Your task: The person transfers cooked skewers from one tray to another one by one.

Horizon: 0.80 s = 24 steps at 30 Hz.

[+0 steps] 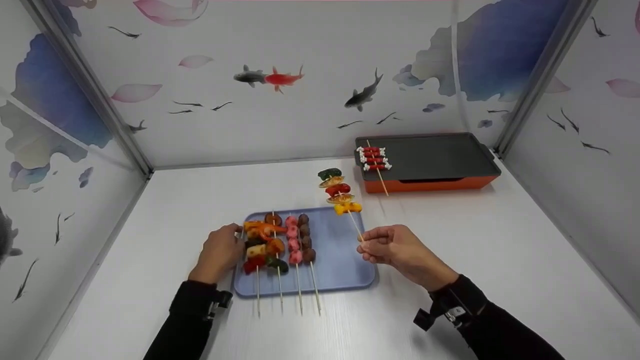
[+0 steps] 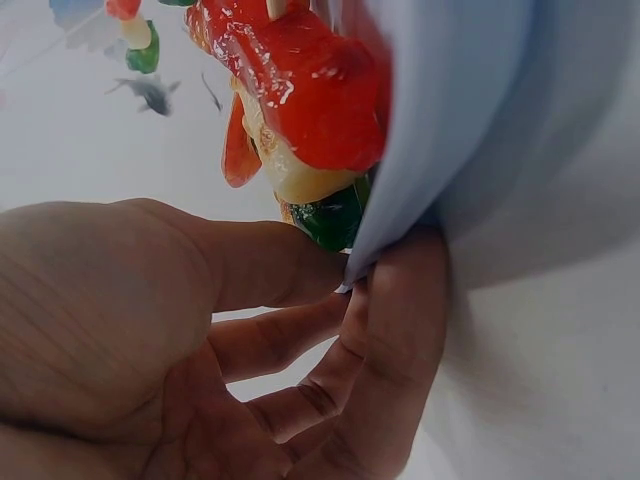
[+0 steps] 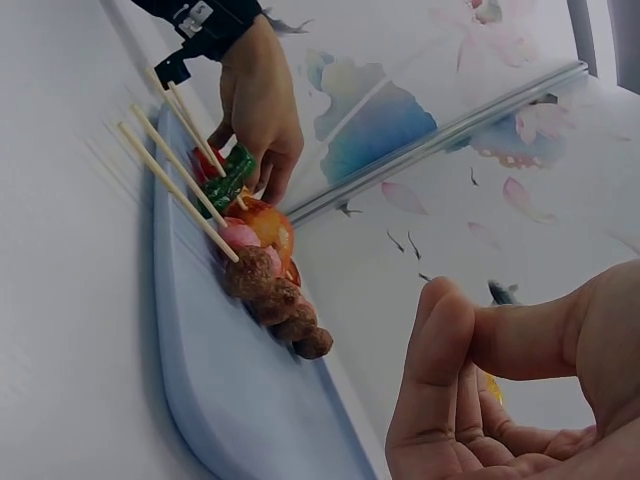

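Observation:
My right hand [image 1: 400, 252] pinches the lower stick of a vegetable skewer [image 1: 339, 190], threaded with green, pale browned, red and yellow pieces. The skewer is raised and tilted over the right back part of a blue tray [image 1: 342, 260]. At the tray's left edge, my left hand [image 1: 218, 252] grips the rim; in the left wrist view its thumb lies above the rim and fingers go beneath. On the tray's left half lie a mixed vegetable skewer [image 1: 256, 251], another with a shrimp [image 1: 270, 231], a pink-ball skewer [image 1: 293, 232] and a brown meatball skewer [image 1: 306, 242], sticks overhanging the front edge.
A dark-topped orange grill [image 1: 435, 157] stands at the back right. One skewer of red pieces with white ends [image 1: 374, 159] lies on its left side, its stick jutting over the front. Printed walls [image 1: 300, 125] enclose the white table [image 1: 500, 250] at the back and sides.

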Available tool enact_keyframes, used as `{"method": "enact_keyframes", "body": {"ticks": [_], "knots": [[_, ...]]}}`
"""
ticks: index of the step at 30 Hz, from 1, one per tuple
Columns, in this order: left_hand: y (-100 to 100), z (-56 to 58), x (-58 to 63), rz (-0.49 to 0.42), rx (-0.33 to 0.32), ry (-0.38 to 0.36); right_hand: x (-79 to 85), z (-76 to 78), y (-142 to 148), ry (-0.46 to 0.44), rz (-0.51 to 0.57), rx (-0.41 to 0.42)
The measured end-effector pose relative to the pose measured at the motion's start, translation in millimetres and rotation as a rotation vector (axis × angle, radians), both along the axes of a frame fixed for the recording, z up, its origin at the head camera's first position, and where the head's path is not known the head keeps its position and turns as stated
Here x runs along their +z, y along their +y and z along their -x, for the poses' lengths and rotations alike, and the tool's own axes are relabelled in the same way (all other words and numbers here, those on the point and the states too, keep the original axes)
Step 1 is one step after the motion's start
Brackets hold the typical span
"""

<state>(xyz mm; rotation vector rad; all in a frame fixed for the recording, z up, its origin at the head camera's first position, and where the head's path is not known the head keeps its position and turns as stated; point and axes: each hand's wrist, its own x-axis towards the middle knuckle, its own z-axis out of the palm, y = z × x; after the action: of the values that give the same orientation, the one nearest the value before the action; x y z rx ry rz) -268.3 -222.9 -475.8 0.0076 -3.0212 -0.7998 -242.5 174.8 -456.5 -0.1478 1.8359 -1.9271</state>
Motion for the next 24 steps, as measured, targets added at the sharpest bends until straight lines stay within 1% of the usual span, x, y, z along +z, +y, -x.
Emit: {"method": "enact_keyframes", "body": {"ticks": [5, 13, 19, 24], "knots": [[0.6, 0.1, 0.1, -0.003, 0.010, -0.006, -5.8, -5.8, -1.9, -0.018, 0.008, 0.038], [0.0, 0.2, 0.9, -0.006, 0.005, -0.005, -16.5, -14.2, -7.5, -0.073, -0.046, 0.081], [-0.2, 1.1, 0.0, -0.003, 0.011, -0.002, -21.9, -20.8, -12.3, -0.073, -0.081, 0.099], [0.1, 0.9, 0.3, -0.001, 0.005, -0.003, -24.8, -26.1, -16.0, -0.074, -0.083, 0.105]]}}
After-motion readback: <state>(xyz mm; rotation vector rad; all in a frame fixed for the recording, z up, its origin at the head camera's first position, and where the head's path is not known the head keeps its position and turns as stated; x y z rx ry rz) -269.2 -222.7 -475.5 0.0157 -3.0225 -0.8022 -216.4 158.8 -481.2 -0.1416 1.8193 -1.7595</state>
